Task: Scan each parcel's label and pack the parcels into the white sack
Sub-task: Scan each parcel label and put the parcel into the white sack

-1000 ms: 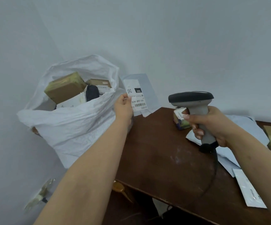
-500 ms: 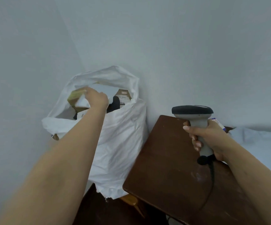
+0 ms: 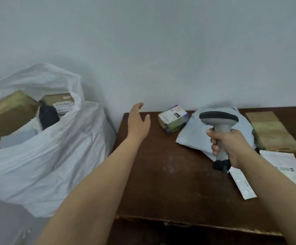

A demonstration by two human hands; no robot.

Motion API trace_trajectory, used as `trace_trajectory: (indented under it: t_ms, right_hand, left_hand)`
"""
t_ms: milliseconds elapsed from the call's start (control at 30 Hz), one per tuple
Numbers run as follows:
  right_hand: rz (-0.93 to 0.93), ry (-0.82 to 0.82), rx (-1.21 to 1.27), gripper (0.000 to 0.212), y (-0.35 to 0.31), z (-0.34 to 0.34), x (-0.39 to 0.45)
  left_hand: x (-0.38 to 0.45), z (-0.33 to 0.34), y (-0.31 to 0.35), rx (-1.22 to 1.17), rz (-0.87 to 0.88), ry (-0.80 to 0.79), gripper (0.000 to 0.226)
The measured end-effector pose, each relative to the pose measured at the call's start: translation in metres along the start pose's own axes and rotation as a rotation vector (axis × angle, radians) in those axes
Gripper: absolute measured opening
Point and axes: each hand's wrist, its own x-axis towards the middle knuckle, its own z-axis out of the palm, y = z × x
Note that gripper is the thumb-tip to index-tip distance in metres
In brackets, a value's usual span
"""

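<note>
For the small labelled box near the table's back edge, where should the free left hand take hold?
Probably from above, across the small box's narrower sides, thumb on the near-left face. It lies flat, label up, clear of the grey mailer; the open left hand is already left of it.

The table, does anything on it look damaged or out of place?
Yes. The table has a chipped, ragged front edge and pale scuffs on its dark top. The small box parcel sits skewed near the wall, and the grey mailer lies crumpled. Nothing looks spilled.
</note>
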Motion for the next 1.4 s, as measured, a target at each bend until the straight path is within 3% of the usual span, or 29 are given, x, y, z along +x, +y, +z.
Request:
trace_trajectory:
  t_ms: [233, 400, 533, 633, 767, 1033, 1133, 1300, 1400]
  right_hand:
    - [0.050, 0.107, 0.028, 0.018, 0.014, -0.068, 0.022]
    - [0.103, 0.107, 0.037, 0.016, 0.008, -0.066, 0.052]
    - [0.137, 0.076, 0.025, 0.013, 0.005, -0.050, 0.080]
    - [0.170, 0.053, 0.023, 0.013, 0.010, -0.041, 0.095]
    - [0.214, 0.049, 0.019, 0.011, 0.026, -0.036, 0.105]
    - [0.247, -0.007, -0.012, 0.014, 0.043, -0.018, 0.098]
    - [0.241, -0.046, -0.038, 0.014, 0.042, -0.001, 0.091]
    - [0.230, -0.116, -0.155, 0.014, 0.055, 0.034, 0.076]
    - [0.226, -0.104, -0.315, 0.011, 0.072, 0.047, 0.067]
  left_hand:
    - [-0.011, 0.098, 0.002, 0.089, -0.118, -0.331, 0.057]
    - [0.018, 0.130, -0.012, 0.323, -0.148, -0.497, 0.064]
    - [0.057, 0.150, -0.028, 0.461, -0.090, -0.539, 0.073]
    - [0.085, 0.166, -0.038, 0.563, -0.076, -0.580, 0.093]
    - [0.112, 0.179, -0.053, 0.625, -0.191, -0.674, 0.121]
    - [0.032, 0.101, -0.085, 0.537, -0.324, -0.643, 0.113]
    - [-0.014, 0.057, -0.103, 0.539, -0.298, -0.759, 0.116]
    - [-0.061, 0.026, -0.104, 0.465, -0.074, -1.099, 0.113]
    - [-0.084, 0.023, -0.097, 0.378, -0.091, -1.003, 0.118]
